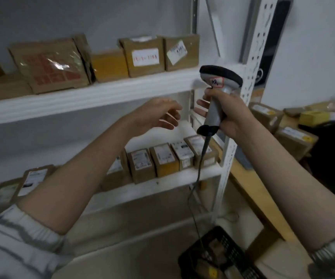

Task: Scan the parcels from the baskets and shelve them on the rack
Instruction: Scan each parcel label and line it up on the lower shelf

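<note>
My right hand (226,115) grips the grey handheld barcode scanner (217,97) by the white metal rack's (241,109) right upright; my left hand (158,114) hangs open, empty. Brown cardboard parcels (162,160) line the lower shelf's front edge; a black plastic basket (219,256) sits below.

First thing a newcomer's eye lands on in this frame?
The grey handheld scanner at centre right, gripped upright in the right hand, its black cable trailing down toward the black basket on the floor. Next, the left hand held open and empty beside it, in front of the white rack. Rows of labelled brown parcels line the shelves.
</note>
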A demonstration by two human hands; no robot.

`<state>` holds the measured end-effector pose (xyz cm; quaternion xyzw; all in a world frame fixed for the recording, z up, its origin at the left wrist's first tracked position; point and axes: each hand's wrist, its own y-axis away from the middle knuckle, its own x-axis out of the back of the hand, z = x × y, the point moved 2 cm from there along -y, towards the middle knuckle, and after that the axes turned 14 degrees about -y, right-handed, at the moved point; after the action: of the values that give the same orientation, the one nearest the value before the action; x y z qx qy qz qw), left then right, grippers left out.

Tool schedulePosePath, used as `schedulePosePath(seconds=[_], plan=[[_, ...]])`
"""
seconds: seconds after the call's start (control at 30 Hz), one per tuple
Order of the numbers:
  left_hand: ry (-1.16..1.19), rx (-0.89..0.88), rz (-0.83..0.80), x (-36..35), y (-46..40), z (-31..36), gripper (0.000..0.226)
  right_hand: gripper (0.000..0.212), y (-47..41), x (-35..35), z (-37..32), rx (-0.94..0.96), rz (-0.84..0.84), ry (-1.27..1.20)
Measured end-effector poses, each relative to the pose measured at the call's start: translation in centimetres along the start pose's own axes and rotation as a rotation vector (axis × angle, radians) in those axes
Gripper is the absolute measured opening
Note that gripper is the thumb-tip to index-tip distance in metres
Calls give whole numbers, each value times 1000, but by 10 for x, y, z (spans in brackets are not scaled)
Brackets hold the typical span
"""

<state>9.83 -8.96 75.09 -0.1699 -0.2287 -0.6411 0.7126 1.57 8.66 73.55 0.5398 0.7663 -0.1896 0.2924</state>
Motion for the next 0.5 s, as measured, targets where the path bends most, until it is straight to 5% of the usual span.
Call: schedulePosePath(seconds=[0.5], plan=[[-59,298,-598,-238,32,-174,23,22,135,233,147,-208,623,-78]])
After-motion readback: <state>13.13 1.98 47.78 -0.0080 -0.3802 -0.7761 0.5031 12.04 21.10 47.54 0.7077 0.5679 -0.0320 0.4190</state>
